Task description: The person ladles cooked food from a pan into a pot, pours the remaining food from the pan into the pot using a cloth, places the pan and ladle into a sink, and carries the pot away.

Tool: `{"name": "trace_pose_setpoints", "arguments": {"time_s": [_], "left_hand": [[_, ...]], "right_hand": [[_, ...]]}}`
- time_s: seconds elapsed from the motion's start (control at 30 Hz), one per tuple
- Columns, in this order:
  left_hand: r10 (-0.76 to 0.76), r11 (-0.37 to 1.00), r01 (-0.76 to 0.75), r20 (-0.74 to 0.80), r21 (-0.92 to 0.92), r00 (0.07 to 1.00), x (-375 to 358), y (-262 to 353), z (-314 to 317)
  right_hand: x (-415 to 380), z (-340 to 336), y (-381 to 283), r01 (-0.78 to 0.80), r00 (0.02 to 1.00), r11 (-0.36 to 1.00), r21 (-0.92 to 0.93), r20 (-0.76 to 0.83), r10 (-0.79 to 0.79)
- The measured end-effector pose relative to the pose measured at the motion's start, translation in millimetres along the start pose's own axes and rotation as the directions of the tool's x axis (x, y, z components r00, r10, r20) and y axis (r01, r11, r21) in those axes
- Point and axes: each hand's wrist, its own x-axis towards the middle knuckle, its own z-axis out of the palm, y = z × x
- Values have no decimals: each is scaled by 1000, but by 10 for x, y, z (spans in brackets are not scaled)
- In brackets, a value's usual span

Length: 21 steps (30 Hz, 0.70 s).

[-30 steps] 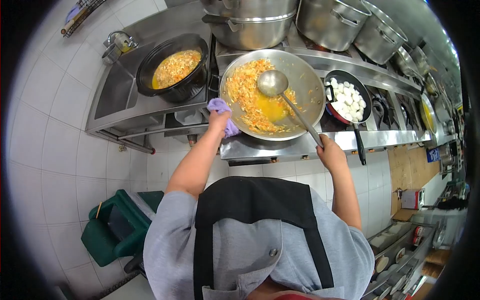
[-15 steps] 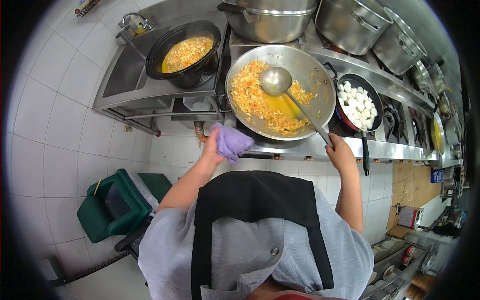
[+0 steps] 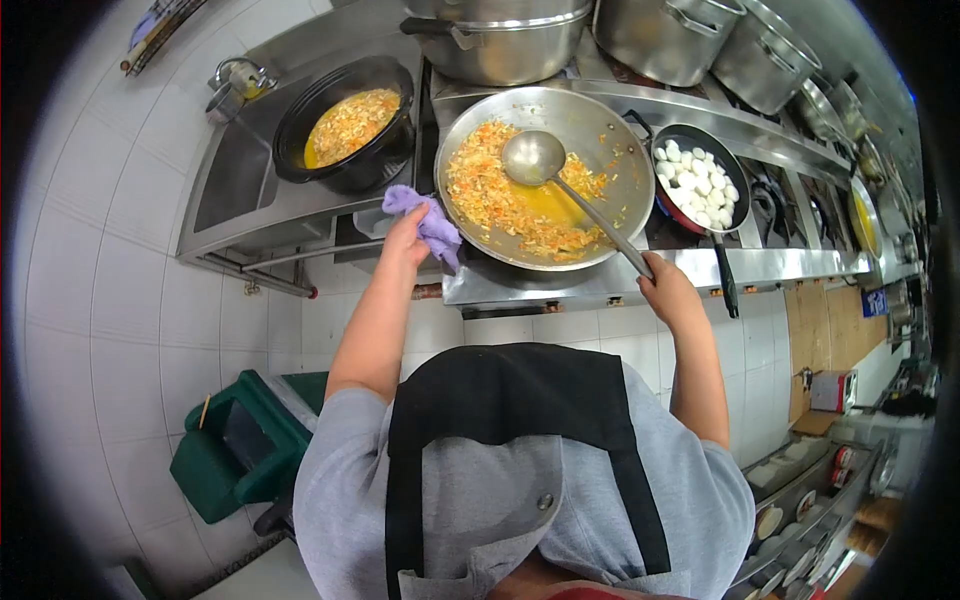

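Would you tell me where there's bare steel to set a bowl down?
Free: the recessed steel panel left of the black pot of orange mix. Crowded: the large steel wok, the black pan of white pieces and big steel stockpots fill the stove.

One head-worn fisheye view looks steeply down, close, over the stove (image 3: 600, 275).

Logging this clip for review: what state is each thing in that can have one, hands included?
Wok: uncovered, holding orange and white chopped food with yellow liquid.
Ladle: bowl resting in the wok.
Right hand: grip closed on the ladle handle.
Left hand: holding a purple cloth by the wok rim.
Black pot: uncovered, partly filled with similar food.
Frying pan: holding white pieces.
Big steel pot: lidded.
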Motion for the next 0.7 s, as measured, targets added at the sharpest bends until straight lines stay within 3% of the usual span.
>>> {"name": "trace_pose_setpoints", "arguments": {"time_s": [0.03, 0.13, 0.17, 0.27, 0.4, 0.5, 0.6, 0.7], "left_hand": [[-25, 1000, 26, 61, -15, 998, 88, 19, -49], [-19, 999, 17, 53, 37, 998, 126, 114, -22], [137, 980, -135, -6, 147, 991, 71, 95, 26], [330, 908, -308, -34, 284, 943, -69, 19, 32], [149, 916, -183, 120, 358, 981, -92, 100, -25], [21, 996, -39, 208, 82, 978, -94, 214, 18], [-152, 988, 153, 28, -20, 988, -285, 354, 253], [-104, 994, 103, -34, -23, 994, -52, 243, 126]], "right_hand": [[-22, -11, -32, -3, 1000, 1000, -2, -3, 3], [-66, -26, -107, -54, 999, 998, -15, 0, 54], [-66, -22, -106, -57, 998, 998, -15, -4, 57], [-83, 25, -101, -55, 998, 998, -9, -24, 55], [-106, 16, -136, -73, 997, 997, -14, -24, 73], [-95, 5, -145, -84, 996, 996, 7, -16, 84], [-93, -10, -167, -97, 995, 995, 24, -7, 97], [-70, -16, -158, -103, 995, 994, 24, 1, 103]]}}
